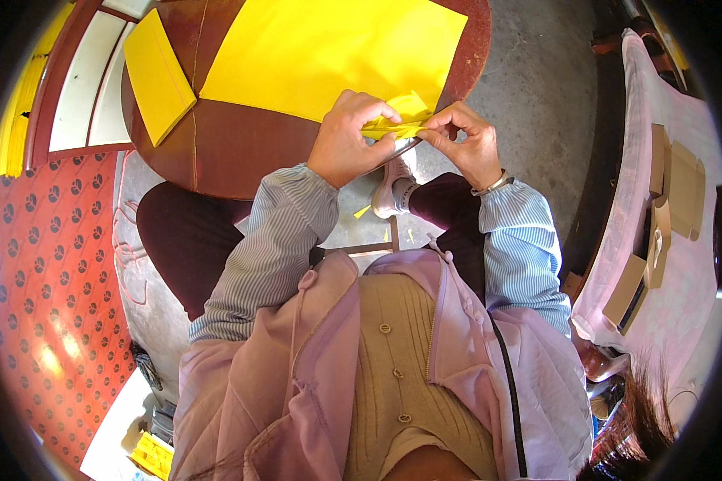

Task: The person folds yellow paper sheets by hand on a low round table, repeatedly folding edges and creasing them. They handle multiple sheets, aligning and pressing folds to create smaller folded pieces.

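Between my two hands is a small folded piece of yellow paper [405, 116], held over the near right edge of the round table. My left hand [351, 136] grips its left part, with thumb and fingers closed around it. At its right end my right hand [467, 144] pinches the paper between thumb and fingertips. Just beyond lies a large yellow sheet or stack of sheets [329, 52], flat on the brown table [249, 148]. A narrower yellow paper stack [156, 76] rests at the table's left side.
A pink-covered surface [634, 136] on the right carries opened cardboard boxes [686, 188]. Red patterned sheeting [52, 264] stands at the left. On the grey floor [537, 80], a small yellow scrap [362, 212] lies by my shoe [387, 192].
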The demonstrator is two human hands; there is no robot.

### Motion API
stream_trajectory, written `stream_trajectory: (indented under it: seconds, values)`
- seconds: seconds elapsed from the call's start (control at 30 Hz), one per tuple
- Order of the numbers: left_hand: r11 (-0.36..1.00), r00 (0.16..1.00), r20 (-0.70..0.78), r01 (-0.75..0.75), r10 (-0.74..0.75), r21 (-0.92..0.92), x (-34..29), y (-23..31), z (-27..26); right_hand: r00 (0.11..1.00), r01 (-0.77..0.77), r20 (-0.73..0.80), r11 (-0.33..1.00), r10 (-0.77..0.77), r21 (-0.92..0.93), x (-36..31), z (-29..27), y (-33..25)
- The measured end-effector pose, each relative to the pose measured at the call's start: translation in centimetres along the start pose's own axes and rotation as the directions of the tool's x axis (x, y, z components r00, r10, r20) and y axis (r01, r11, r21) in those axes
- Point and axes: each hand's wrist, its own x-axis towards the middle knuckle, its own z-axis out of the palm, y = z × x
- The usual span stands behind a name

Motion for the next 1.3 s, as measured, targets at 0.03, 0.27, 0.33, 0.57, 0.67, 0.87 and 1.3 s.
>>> stream_trajectory:
  seconds: [0.03,0.27,0.33,0.57,0.67,0.87,1.3]
  values:
    - [1.0,1.0,-0.003,-0.002,0.002,0.0,0.0,-0.1,0.1,1.0,0.0,0.001,1.0,0.0,-0.002,0.0,0.0,0.0]
    - [1.0,1.0,-0.005,-0.01,0.01,-0.004,0.0,-0.2,0.1,1.0,-0.006,0.001,1.0,0.006,-0.022,0.1,0.0,-0.1]
    - [1.0,1.0,-0.003,-0.017,0.017,-0.004,0.0,-0.1,0.0,1.0,0.002,0.004,1.0,-0.002,0.003,0.1,0.0,-0.2]
    - [0.999,0.998,0.023,-0.052,0.051,0.015,0.0,0.6,-0.3,0.998,-0.024,-0.049,0.999,0.025,0.029,-0.2,-0.4,0.0]
    - [0.998,0.998,0.042,-0.055,0.054,0.019,-0.4,0.9,-0.2,0.974,-0.151,-0.172,0.988,0.15,0.007,-1.3,-0.4,0.8]
    - [0.989,0.988,0.082,-0.135,0.131,0.055,-1.9,2.7,1.8,0.87,-0.295,-0.238,0.843,0.431,0.449,-3.8,1.7,2.1]
    - [0.98,0.973,0.215,-0.038,0.08,-0.195,-4.1,5.3,2.8,0.766,-0.277,-0.222,0.621,0.603,0.733,-4.2,4.1,0.9]
